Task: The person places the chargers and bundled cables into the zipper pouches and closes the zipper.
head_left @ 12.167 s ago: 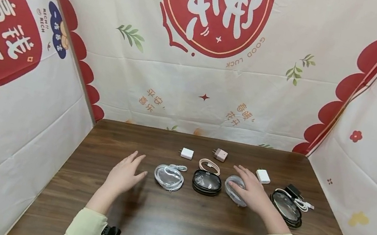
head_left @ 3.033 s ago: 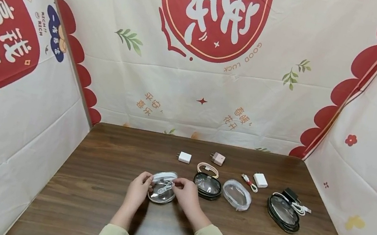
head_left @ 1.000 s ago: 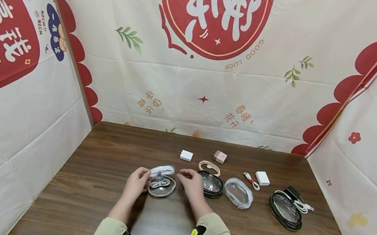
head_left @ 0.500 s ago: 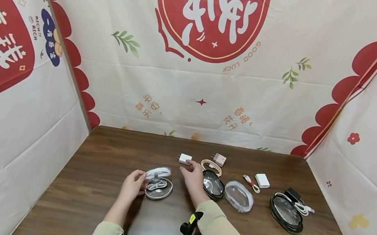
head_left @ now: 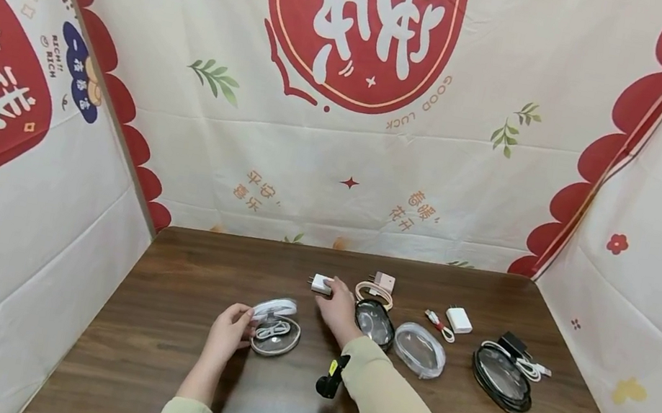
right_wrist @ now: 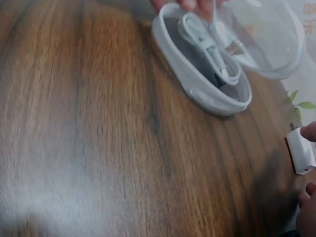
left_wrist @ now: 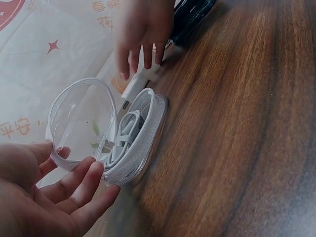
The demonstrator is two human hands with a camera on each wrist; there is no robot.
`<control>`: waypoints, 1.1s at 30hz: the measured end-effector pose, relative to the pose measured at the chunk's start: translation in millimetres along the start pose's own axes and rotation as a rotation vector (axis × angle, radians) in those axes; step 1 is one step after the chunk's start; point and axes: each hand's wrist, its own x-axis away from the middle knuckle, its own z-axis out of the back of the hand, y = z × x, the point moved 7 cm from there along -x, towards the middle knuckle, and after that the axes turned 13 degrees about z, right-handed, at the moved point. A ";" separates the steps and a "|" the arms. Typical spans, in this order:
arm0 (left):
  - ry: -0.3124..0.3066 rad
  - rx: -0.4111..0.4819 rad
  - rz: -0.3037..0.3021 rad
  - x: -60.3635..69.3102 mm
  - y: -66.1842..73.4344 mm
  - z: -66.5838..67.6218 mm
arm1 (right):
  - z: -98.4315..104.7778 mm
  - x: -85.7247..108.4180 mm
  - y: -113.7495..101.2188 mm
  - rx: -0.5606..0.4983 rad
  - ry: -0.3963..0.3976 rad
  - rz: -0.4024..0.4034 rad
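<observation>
My left hand point(head_left: 227, 332) holds the raised lid of a round clear zip case point(head_left: 282, 350) with whitish trim, its thumb and fingertips at the rim in the left wrist view. Inside the unzipped case lies a bundled white charging cable point(right_wrist: 210, 47). Farther back, my right hand point(head_left: 341, 313) reaches down over a white charger plug point(head_left: 321, 284). One fingertip touches the plug point(right_wrist: 301, 153) at its edge in the right wrist view, while other fingers stay apart from it. That plug rests on the table, prongs to the left.
A black-edged case point(head_left: 375, 325) and a pink cable point(head_left: 376, 288) lie right of my right hand, a pink plug point(head_left: 384, 283) behind. Farther right are a clear case point(head_left: 400, 335), a white cable point(head_left: 439, 325), a white plug point(head_left: 459, 321) and another black-edged case point(head_left: 502, 378).
The bundled cable, handled by both hands earlier, now lies in the case. My right hand has moved away from it, back to the white plug. My left hand keeps the lid raised.
</observation>
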 end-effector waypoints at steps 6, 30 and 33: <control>0.001 0.002 -0.019 0.6 1.2 2.6 | -6.2 -4.6 -2.6 0.176 -0.071 0.025; -0.041 0.009 -0.013 5.4 -10.0 -1.6 | 0.2 -6.7 -11.1 0.422 -0.114 0.113; -0.019 0.008 -0.019 3.6 -8.2 -0.1 | 0.0 -9.2 -15.9 0.444 -0.154 0.153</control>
